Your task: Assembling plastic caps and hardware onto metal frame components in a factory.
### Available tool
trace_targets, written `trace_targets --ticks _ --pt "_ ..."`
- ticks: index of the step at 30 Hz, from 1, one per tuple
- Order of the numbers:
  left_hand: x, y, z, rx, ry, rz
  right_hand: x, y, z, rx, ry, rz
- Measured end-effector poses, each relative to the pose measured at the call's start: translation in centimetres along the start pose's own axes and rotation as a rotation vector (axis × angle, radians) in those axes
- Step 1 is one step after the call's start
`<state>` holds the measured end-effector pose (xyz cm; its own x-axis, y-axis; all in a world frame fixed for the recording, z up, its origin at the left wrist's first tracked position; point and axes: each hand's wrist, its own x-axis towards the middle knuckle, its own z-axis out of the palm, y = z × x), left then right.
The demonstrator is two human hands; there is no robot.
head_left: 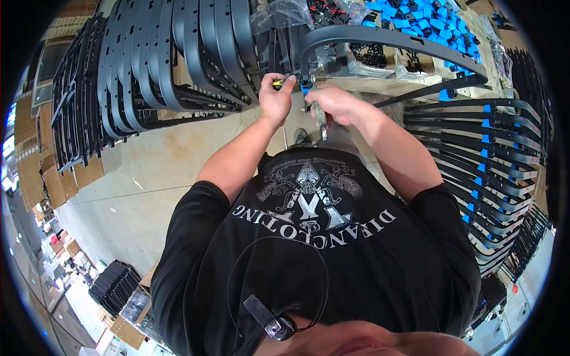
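Observation:
My left hand (276,102) is closed around a tool with a yellow-and-black handle (278,83), beside the near end of a bent black metal frame (380,34). A thin rod shows below that hand; I cannot tell whether it belongs to the tool. My right hand (333,102) is closed on a worn grey metal hand tool (321,118), which points down toward me; its exact kind is not clear. Between the two hands, a small blue piece (306,90) sits at the frame's end. The frame arches over the table edge to the right.
Curved black frames (151,65) stand in a dense row on the left. More frames with blue pieces (487,154) are stacked at right. The table holds a heap of blue parts (424,21), an open box of small black parts (371,59) and clear plastic bags (279,15).

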<state>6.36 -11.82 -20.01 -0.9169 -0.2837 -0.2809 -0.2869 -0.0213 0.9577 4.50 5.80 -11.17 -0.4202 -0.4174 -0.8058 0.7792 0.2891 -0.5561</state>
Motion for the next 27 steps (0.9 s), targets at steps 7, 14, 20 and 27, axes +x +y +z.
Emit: trace_targets --ticks 7,14,20,27 --pt "0.2 0.6 0.3 -0.04 0.01 -0.028 0.3 -0.4 0.9 -0.106 0.058 -0.001" --pt "-0.5 0.6 0.8 0.004 -0.026 0.03 4.7 5.0 -0.2 -0.772 0.345 -0.257" --pt "0.2 -0.3 0.2 -0.013 -0.002 0.139 0.0 1.0 1.0 -0.193 0.111 -0.064" --pt "-0.4 0.6 0.5 -0.055 0.037 -0.056 1.1 1.6 1.2 -0.332 0.191 -0.057"
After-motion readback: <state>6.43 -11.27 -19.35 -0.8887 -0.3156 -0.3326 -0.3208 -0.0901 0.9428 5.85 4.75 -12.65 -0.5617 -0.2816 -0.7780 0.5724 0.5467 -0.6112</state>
